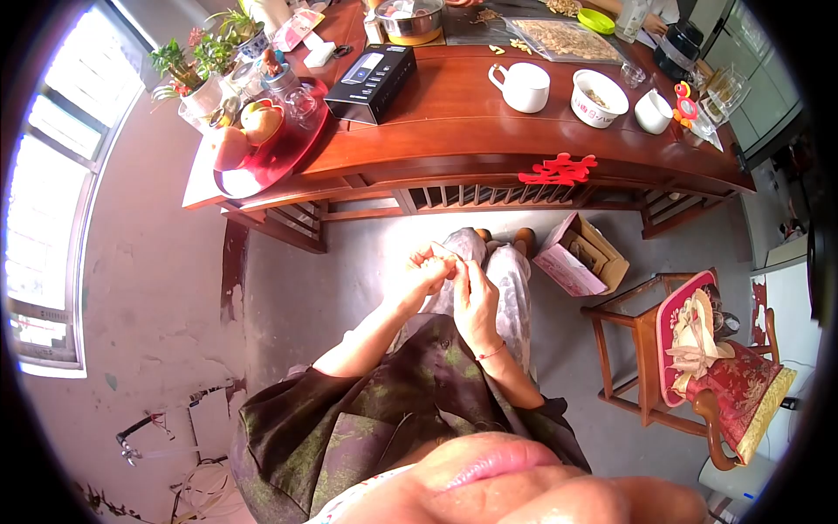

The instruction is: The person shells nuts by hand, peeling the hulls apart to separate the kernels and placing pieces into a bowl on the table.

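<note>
Trousers (pixel 517 297) overhung by left hand (pixel 429 267) and right hand (pixel 476 301); both curled, close together; whether anything is gripped cannot be told.

A loose, dark brown-black shirt (pixel 297 428), mottled with olive green, is worn, its wide sleeves (pixel 546 428) ended near the elbows. At the neck, a white, red-flecked collar (pixel 353 498) is shown. The right wrist is circled by a thin red bracelet (pixel 492 353). Pale, faintly patterned trousers (pixel 513 293) are paired with brown shoes (pixel 524 237).
</note>
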A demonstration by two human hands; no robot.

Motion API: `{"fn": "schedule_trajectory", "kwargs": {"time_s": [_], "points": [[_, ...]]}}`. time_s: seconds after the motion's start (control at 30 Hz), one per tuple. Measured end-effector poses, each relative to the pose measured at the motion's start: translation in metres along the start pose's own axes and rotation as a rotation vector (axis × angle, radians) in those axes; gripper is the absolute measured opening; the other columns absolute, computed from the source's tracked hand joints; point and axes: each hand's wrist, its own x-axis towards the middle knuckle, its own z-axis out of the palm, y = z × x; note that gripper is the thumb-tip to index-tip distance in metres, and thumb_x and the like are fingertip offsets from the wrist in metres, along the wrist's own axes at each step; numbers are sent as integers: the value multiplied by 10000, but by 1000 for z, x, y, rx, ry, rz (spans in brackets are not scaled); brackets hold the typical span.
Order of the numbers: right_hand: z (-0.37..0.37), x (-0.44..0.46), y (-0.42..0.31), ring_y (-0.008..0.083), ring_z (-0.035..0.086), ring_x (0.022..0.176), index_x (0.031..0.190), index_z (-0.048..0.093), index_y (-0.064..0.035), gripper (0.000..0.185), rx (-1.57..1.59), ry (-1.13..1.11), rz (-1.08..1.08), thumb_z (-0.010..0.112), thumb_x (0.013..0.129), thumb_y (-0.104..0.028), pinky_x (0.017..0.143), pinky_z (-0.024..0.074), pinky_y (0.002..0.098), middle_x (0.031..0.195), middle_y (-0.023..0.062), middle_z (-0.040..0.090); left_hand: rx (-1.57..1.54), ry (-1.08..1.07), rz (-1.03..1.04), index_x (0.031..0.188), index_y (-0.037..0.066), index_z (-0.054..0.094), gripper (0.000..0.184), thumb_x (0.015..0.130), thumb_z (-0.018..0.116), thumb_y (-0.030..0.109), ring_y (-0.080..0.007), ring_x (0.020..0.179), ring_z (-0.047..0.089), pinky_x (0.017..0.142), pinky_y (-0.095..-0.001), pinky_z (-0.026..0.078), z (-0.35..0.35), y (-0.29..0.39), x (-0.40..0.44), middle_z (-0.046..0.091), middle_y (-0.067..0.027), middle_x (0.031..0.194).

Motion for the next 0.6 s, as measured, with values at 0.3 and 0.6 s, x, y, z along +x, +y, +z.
{"fn": "schedule_trajectory", "kwargs": {"time_s": [0.3, 0.6], "points": [[-3, 0, 2, 337, 562, 570, 858, 540, -10, 114, -42, -13, -1, 506, 922, -98, 505, 429, 380, 676, 177, 554, 0, 2, -43, 822, -7, 593, 101, 842, 620, 88, -16, 441, 336, 398, -186, 234, -2, 1, 1, 561, -10, 652], [-5, -1, 0, 306, 590, 585, 862, 560, -18, 87, -109, 44, -39, 553, 898, -97, 517, 451, 356, 697, 146, 581, 83, -38, -10, 808, -13, 596, 92, 821, 639, 68, -18, 448, 363, 402, -181, 248, -10, 1, 4, 589, -21, 680]]}}
